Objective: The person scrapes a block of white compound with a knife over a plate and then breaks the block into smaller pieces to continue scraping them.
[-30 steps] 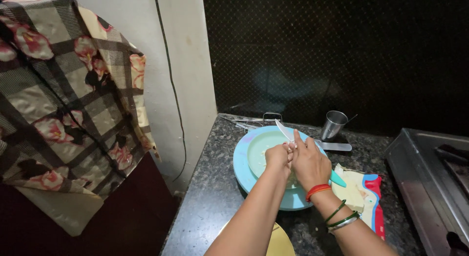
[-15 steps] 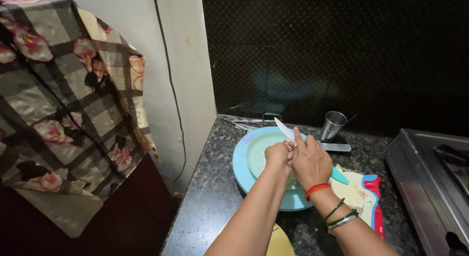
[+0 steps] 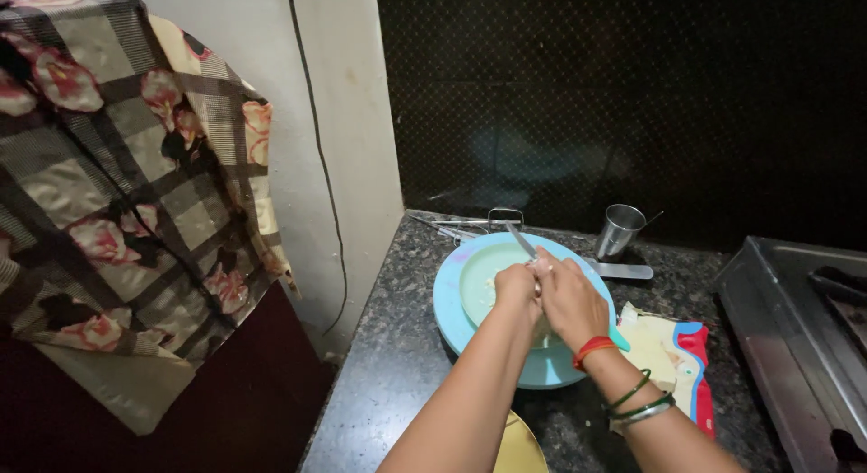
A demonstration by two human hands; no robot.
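A light blue round plate (image 3: 456, 315) with a green inner plate (image 3: 483, 274) sits on the dark granite counter. Both my hands meet over it. My right hand (image 3: 571, 299) grips a knife (image 3: 520, 241) whose blade points up and away towards the wall. My left hand (image 3: 516, 288) is closed on something small and pale beside the blade; what it is I cannot tell. Red and green bangles ring my right wrist.
A steel cup (image 3: 620, 231) and a flat steel tool (image 3: 623, 271) lie behind the plate, with tongs (image 3: 470, 224) by the wall. A colourful cloth (image 3: 673, 355) lies right, a stove (image 3: 804, 319) far right. A checked floral cloth (image 3: 117, 202) hangs left. A yellow object (image 3: 519, 446) is near me.
My hands stay together over the plate; the knife blade has shifted only slightly.
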